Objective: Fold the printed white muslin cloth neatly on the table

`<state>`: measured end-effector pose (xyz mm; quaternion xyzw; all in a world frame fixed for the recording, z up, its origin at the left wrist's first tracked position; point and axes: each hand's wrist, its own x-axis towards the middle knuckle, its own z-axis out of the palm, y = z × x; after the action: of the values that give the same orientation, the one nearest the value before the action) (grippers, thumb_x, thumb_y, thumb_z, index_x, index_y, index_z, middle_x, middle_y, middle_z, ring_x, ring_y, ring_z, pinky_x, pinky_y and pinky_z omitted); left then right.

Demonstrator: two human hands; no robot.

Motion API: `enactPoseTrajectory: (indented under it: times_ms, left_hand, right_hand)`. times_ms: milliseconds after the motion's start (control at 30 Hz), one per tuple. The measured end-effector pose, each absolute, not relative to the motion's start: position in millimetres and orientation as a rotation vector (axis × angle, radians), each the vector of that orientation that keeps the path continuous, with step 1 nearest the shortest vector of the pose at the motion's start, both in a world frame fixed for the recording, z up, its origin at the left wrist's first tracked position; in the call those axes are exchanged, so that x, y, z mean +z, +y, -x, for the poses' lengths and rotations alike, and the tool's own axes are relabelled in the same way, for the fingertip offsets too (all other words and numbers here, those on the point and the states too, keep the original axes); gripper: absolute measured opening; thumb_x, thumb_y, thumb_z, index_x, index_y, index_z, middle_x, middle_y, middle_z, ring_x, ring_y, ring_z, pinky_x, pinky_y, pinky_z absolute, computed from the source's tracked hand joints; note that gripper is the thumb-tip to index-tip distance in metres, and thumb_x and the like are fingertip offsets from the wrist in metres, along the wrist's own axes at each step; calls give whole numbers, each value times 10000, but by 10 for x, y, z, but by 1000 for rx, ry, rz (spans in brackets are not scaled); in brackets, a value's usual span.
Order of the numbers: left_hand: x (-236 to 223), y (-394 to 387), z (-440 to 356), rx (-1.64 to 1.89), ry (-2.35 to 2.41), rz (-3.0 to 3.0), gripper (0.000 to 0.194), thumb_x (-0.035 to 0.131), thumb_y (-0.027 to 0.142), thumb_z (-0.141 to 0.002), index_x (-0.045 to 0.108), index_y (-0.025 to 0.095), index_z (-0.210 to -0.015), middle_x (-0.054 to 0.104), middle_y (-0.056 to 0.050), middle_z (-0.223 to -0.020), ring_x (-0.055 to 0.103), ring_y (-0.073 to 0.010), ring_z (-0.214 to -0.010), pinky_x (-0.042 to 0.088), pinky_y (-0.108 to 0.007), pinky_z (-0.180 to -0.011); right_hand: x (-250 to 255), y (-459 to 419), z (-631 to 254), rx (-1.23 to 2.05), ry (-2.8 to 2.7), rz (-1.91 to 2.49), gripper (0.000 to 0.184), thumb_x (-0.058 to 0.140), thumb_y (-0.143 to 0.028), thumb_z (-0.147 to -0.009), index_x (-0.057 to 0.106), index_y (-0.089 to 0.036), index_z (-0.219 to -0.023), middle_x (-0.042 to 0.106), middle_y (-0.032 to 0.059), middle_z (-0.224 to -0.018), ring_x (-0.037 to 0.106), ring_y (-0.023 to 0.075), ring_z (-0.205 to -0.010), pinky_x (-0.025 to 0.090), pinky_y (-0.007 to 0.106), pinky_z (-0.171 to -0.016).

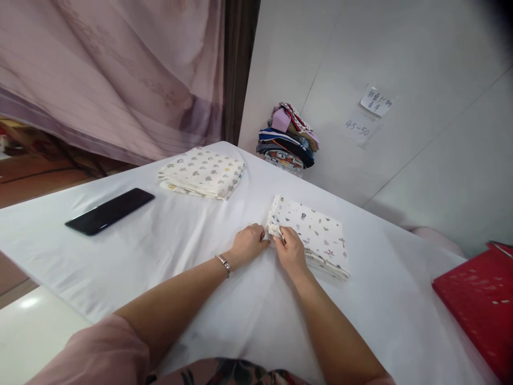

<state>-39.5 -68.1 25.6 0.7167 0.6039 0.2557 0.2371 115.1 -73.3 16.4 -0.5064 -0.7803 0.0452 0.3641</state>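
Note:
A folded white cloth with small printed figures lies on the white-covered table, its layers stacked at the front edge. My right hand pinches the bunched left edge of this cloth between thumb and fingers. Just left of that edge, my left hand is closed, knuckles up, close to the right thumb. Whatever its fingers hold, if anything, is hidden. Further back on the left rests a second folded cloth, white with grey, mushroom-like prints, touched by neither hand.
A black phone-like slab lies left on the white tablecloth. Beyond the table's far edge is a pile of folded fabrics by the grey wall. A red object stands at the right edge. Pink curtain hangs behind.

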Motion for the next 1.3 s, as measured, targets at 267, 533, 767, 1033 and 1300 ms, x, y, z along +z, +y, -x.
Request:
enactPoseTrajectory:
  times_ms: [267, 533, 767, 1033, 1300]
  left_hand:
    - [203, -663, 335, 904, 1326, -1287, 170, 571, 228, -637, 405, 190, -639, 453, 69, -546, 464, -79, -530, 376, -191, -512]
    - [379, -744, 300, 988, 1157, -965, 235, 622, 134, -580, 407, 175, -668, 463, 63, -571, 526, -87, -547, 498, -253, -585]
    - [541, -854, 373, 951, 1021, -758, 424, 616, 100, -616, 432, 151, -994, 559, 32, -657, 583, -112, -615, 514, -323, -709]
    - [537, -822, 431, 851, 1112, -817, 687, 643, 447, -709, 337, 152, -1249, 616, -53, -839, 628, -150, -632, 535, -358, -732]
    - [439, -700, 445, 815, 1242, -882, 682, 725, 307, -663, 392, 141, -1234, 629, -103, -942, 649, -165, -705, 561, -323, -695]
  right_hand:
    - [273, -815, -1119, 7, -2026, 1226, 244, 407, -188, -862, 540, -188, -1067, 581, 82, -944, 517, 204, -908, 433, 330, -781]
    - [456, -914, -1111, -68, -2026, 1208, 317, 381, -153, -871, 529, -195, -1148, 569, 89, -1029, 505, 214, -962, 428, 362, -820]
    - [394, -922, -1044, -59, -2105, 1200, 341, 393, -93, -836, 566, -202, -1109, 587, 79, -990, 512, 212, -925, 440, 353, -778]
    - [393, -971, -988, -5, -2188, 1263, 292, 410, -114, -840, 561, -184, -1080, 571, 81, -980, 496, 218, -918, 421, 353, -787]
    - [379, -1109, -1351, 121, -2321, 1265, 391, 453, -213, -855, 408, -170, -1241, 549, 91, -1119, 468, 213, -1050, 376, 365, -891]
